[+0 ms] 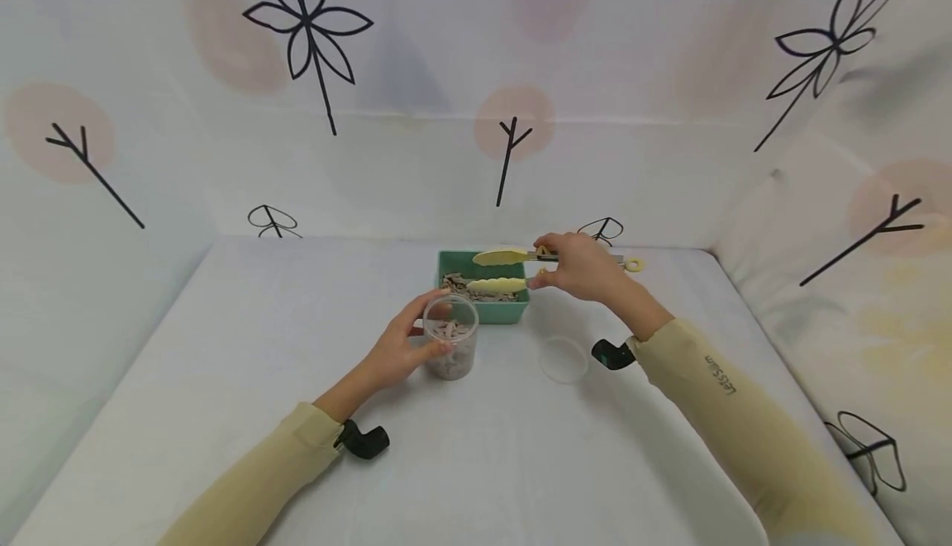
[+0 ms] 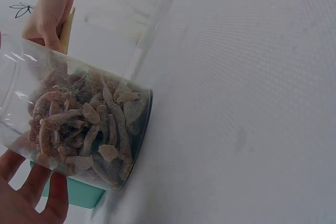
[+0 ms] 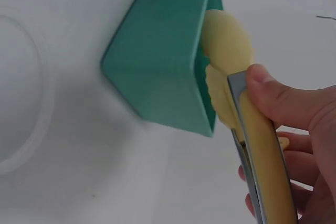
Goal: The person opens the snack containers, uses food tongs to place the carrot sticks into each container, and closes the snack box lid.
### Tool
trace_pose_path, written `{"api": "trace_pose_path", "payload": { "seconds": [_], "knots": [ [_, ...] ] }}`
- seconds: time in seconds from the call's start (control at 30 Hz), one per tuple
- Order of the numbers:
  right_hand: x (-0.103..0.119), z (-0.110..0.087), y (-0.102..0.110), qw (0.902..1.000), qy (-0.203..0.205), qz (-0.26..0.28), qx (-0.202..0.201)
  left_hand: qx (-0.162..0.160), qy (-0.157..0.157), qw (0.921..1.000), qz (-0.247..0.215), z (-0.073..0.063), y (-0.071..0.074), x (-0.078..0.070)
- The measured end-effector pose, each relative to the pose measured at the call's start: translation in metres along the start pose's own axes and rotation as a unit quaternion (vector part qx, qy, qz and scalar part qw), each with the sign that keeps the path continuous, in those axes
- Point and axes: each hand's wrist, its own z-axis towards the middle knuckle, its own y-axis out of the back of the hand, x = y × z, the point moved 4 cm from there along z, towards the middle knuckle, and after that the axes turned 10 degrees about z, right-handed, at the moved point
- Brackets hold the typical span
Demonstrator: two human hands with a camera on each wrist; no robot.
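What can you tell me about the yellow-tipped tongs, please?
The tongs have silver, metal-looking arms, yellow grips, wavy-edged yellow tips and a yellow ring at the back end. The right hand holds them pointing left, tips spread apart at the open top of the green box; whether they touch it is unclear.

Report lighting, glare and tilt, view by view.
Head: soft, diffuse light, with a faint shadow on the table beside the right sleeve; left wrist: white glints on the clear cup, picture turned sideways; right wrist: a soft-edged shadow beside the green box, and a pale lid barely standing out from the white.
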Motion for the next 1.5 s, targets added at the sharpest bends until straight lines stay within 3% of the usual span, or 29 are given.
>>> {"api": "trace_pose_path", "payload": {
  "seconds": [0.33, 0.43, 0.57, 0.67, 0.8, 1.0, 1.27, 1.5],
  "knots": [
    [0.011, 0.023, -0.02, 0.9924, -0.014, -0.084, 0.089, 0.002, 0.008, 0.9999, -0.006, -0.001, -0.002, -0.003],
    [0.015, 0.028, -0.021, 0.9902, -0.02, -0.09, 0.104, 0.002, 0.01, 0.9999, 0.002, -0.001, -0.001, -0.008],
    [0.018, 0.032, -0.022, 0.9894, -0.022, -0.086, 0.114, 0.005, 0.005, 1.0, 0.006, -0.002, 0.004, -0.027],
    [0.017, 0.032, -0.02, 0.9885, -0.019, -0.091, 0.119, 0.004, 0.002, 1.0, 0.008, -0.002, 0.005, -0.028],
    [0.017, 0.03, -0.012, 0.9864, -0.016, -0.116, 0.115, -0.002, -0.001, 0.9999, 0.013, -0.001, -0.001, -0.01],
    [0.026, 0.033, -0.005, 0.981, -0.002, -0.153, 0.119, -0.006, -0.01, 0.9999, -0.001, 0.0, -0.002, -0.001],
    [0.024, 0.039, -0.031, 0.9855, -0.01, -0.117, 0.123, 0.004, -0.005, 1.0, 0.003, -0.001, -0.002, 0.0],
    [0.018, 0.034, -0.047, 0.9949, 0.024, -0.078, 0.059, -0.002, -0.009, 1.0, 0.004, -0.001, 0.0, -0.001]
  ]
}}
